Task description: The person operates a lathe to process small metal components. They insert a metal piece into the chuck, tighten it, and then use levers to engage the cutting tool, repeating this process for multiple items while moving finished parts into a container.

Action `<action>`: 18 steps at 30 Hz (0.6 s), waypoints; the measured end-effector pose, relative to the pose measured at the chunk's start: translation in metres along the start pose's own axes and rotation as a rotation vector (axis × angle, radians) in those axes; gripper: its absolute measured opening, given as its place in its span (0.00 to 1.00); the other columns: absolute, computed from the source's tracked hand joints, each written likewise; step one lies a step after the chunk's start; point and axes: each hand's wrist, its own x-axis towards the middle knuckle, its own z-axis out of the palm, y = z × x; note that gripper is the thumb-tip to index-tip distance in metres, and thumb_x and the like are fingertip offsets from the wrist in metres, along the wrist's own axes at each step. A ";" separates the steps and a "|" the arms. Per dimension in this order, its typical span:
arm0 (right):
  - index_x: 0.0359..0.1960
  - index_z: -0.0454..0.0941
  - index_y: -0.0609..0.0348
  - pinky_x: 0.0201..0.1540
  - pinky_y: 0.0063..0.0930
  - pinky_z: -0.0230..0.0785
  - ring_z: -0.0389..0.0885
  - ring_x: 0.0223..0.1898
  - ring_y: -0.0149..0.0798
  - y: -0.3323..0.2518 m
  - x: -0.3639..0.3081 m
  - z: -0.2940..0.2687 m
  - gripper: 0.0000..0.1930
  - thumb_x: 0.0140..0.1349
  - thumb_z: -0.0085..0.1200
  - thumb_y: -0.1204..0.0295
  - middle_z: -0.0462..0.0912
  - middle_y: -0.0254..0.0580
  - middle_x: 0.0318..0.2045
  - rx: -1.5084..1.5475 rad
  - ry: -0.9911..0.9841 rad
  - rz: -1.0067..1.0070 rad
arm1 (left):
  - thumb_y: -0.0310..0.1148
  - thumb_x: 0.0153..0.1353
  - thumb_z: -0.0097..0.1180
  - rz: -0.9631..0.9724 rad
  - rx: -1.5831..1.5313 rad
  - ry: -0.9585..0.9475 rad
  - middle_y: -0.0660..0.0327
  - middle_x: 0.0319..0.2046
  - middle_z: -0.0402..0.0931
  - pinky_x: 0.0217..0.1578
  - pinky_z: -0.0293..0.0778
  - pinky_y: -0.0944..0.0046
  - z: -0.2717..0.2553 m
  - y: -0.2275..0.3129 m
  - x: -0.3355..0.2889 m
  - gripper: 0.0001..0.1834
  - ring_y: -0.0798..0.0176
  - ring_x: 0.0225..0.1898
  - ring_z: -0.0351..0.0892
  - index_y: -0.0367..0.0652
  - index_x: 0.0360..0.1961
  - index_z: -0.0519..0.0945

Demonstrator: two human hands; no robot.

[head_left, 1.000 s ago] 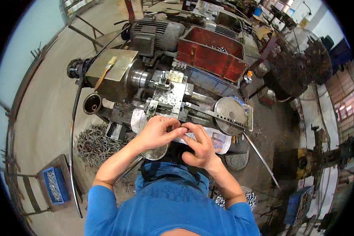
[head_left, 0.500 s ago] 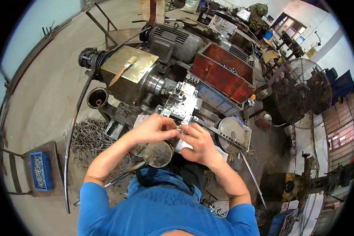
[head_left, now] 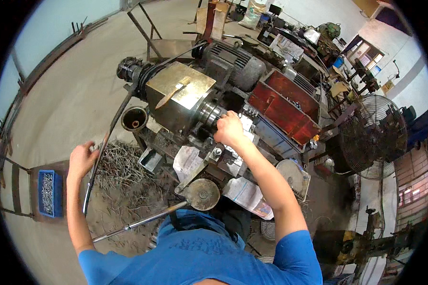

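Far left: small blue bin (head_left: 59, 202) of metal parts (head_left: 47, 191) on a low stand.

Next, left hand (head_left: 82, 160): out beside the long bar (head_left: 88, 190) that slants down from the machine. Fingers loosely bent, thumb apart, nothing seen in it. Looks close enough to touch the bar; can't confirm contact from this angle. Pile of metal shavings (head_left: 121, 166) sits just right of the bar on the floor.

Then the pot (head_left: 123, 118) at the machine's near side, and the brush (head_left: 166, 98) lying on the brassy cover (head_left: 195, 87).

Centre: chuck (head_left: 207, 114), the work spot, sticks out of the right end of the covered housing. Right hand (head_left: 230, 129) is right at it, fingers bunched and pointing at its face. Can't tell whether they pinch a small part; the tips and whatever is in there are hidden. Metal slide (head_left: 230, 164) is under and just below that hand. Paper (head_left: 188, 161) left of the slide, round plate (head_left: 203, 194) nearer the person, newspaper (head_left: 246, 194) to its right.

Right: red box (head_left: 275, 116) on top of a blue crate (head_left: 273, 136), then the big fan (head_left: 373, 130).

My read: step in hand is right-hand work at the chuck, likely seating or checking a small piece. Next move calls for piece straight and fully home, right fingers well clear, and only then left hand on the bar, if that bar works the chuck. Main risk: fingers caught at the chuck.
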 end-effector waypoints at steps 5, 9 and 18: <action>0.17 0.80 0.60 0.45 0.29 0.64 0.71 0.39 0.44 -0.001 -0.001 -0.002 0.11 0.30 0.56 0.67 0.78 0.44 0.28 0.056 -0.025 -0.006 | 0.35 0.49 0.59 -0.099 -0.200 -0.124 0.47 0.21 0.74 0.28 0.69 0.55 0.029 -0.029 -0.037 0.16 0.47 0.25 0.75 0.34 0.35 0.76; 0.19 0.79 0.64 0.46 0.33 0.66 0.71 0.39 0.48 0.004 -0.004 0.007 0.13 0.29 0.57 0.67 0.76 0.47 0.29 0.164 0.014 -0.029 | 0.35 0.49 0.60 -0.184 -0.096 -0.052 0.47 0.19 0.71 0.28 0.68 0.54 0.058 -0.024 -0.027 0.16 0.44 0.24 0.72 0.33 0.33 0.73; 0.22 0.79 0.64 0.46 0.34 0.68 0.71 0.41 0.49 0.002 0.006 0.007 0.13 0.34 0.56 0.69 0.76 0.49 0.33 0.240 -0.109 0.037 | 0.35 0.50 0.58 -0.135 -0.015 0.030 0.45 0.24 0.75 0.32 0.71 0.49 0.071 -0.042 -0.020 0.14 0.41 0.31 0.76 0.35 0.31 0.74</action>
